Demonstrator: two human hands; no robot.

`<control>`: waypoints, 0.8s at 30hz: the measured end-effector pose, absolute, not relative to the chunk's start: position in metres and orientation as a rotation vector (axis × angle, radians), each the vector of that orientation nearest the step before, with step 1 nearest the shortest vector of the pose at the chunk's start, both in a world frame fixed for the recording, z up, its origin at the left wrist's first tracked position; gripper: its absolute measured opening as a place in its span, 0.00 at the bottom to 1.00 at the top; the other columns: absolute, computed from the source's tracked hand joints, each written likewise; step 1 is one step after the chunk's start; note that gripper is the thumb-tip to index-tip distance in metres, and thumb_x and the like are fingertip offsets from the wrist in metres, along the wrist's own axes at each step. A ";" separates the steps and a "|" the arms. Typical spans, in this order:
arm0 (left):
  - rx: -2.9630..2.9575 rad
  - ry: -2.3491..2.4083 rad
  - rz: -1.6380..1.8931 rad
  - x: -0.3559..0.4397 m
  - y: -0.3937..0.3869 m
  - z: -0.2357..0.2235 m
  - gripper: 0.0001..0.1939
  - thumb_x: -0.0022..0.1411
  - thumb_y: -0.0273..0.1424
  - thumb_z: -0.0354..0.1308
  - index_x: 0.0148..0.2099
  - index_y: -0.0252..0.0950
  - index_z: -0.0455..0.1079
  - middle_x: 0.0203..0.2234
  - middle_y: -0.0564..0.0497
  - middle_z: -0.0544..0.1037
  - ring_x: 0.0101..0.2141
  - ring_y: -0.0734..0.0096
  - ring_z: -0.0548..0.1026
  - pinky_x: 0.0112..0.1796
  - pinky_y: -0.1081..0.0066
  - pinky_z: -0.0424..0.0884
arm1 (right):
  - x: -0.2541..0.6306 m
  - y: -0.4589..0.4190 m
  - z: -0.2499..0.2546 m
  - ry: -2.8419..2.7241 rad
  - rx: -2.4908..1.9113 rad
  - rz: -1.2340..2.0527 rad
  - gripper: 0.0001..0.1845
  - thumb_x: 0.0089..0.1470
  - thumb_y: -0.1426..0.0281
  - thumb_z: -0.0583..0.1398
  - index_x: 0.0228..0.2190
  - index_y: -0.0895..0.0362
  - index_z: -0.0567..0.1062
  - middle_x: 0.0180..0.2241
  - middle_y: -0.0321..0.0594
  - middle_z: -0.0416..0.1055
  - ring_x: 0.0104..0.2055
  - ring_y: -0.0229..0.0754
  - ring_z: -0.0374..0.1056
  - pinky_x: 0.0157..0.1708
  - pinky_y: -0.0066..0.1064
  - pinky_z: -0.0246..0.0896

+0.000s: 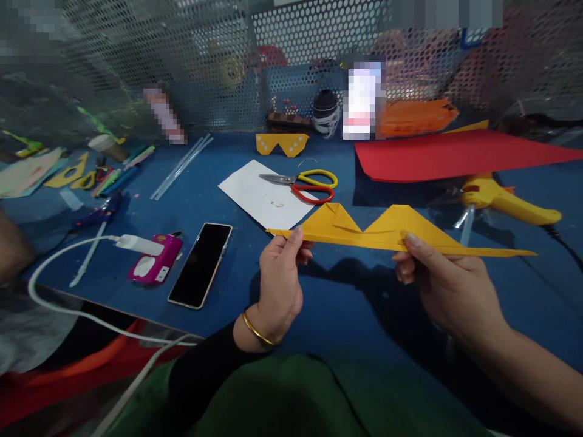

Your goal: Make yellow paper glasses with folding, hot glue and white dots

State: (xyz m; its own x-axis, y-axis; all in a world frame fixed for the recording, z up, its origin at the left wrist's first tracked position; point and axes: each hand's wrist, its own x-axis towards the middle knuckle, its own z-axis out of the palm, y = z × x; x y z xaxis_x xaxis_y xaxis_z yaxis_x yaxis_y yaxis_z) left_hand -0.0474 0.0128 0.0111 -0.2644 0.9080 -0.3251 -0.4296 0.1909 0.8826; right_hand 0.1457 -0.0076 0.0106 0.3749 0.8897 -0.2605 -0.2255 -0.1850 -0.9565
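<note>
A folded yellow paper strip with two flat-topped peaks (382, 233) is stretched between my hands above the blue table. My left hand (281, 270) pinches it near its left end, thumb on top. Farther right, my right hand (449, 285) grips the lower edge below the second peak, and a thin tail of paper runs past it. Just beyond the strip lie scissors (314, 185) with one yellow and one red handle, resting partly on a white sheet (255, 194). A smaller yellow paper piece with pale squares (282, 144) stands behind them.
Left of my hands lie a phone (200, 265) and a magenta power adapter (155, 259) with a white cable. A yellow glue gun (505, 199) and red paper (455, 155) are at the right. Clear sticks (182, 167) lie farther back, before a perforated metal screen (200, 67).
</note>
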 end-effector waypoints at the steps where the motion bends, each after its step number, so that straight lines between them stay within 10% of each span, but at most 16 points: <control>1: 0.537 1.230 1.389 -0.047 0.012 0.011 0.15 0.56 0.40 0.71 0.31 0.34 0.74 0.22 0.54 0.77 0.23 0.80 0.70 0.27 0.76 0.64 | 0.145 -0.008 0.010 -0.667 -1.394 1.132 0.23 0.30 0.49 0.77 0.17 0.55 0.80 0.17 0.37 0.72 0.19 0.32 0.63 0.17 0.24 0.61; 11: 0.654 1.119 0.979 -0.041 0.006 0.016 0.16 0.55 0.42 0.70 0.29 0.33 0.77 0.22 0.50 0.79 0.25 0.73 0.74 0.30 0.73 0.69 | 0.136 -0.027 0.005 -1.403 -1.321 1.073 0.20 0.55 0.50 0.66 0.26 0.53 0.82 0.22 0.38 0.77 0.22 0.39 0.72 0.23 0.30 0.69; 18: 0.712 1.042 1.033 -0.051 0.018 0.015 0.11 0.58 0.37 0.66 0.30 0.35 0.74 0.22 0.53 0.75 0.23 0.76 0.71 0.28 0.75 0.67 | 0.171 -0.012 0.004 -2.236 -1.041 -0.203 0.07 0.62 0.71 0.60 0.33 0.56 0.77 0.27 0.42 0.75 0.26 0.42 0.69 0.26 0.35 0.60; 24: 0.924 0.996 0.810 -0.052 0.021 0.016 0.09 0.61 0.36 0.63 0.31 0.35 0.75 0.23 0.52 0.75 0.23 0.76 0.69 0.27 0.75 0.65 | 0.187 -0.024 0.015 -2.290 -0.685 -0.468 0.09 0.52 0.76 0.67 0.36 0.51 0.77 0.35 0.45 0.79 0.40 0.49 0.75 0.43 0.42 0.69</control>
State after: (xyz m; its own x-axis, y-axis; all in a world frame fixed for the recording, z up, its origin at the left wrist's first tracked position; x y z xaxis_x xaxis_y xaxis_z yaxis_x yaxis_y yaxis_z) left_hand -0.0516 0.0207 0.0156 0.3337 0.8841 -0.3271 -0.1403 0.3897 0.9102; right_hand 0.1866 -0.0240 0.0147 -0.6216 0.3407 0.7053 0.5902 0.7958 0.1358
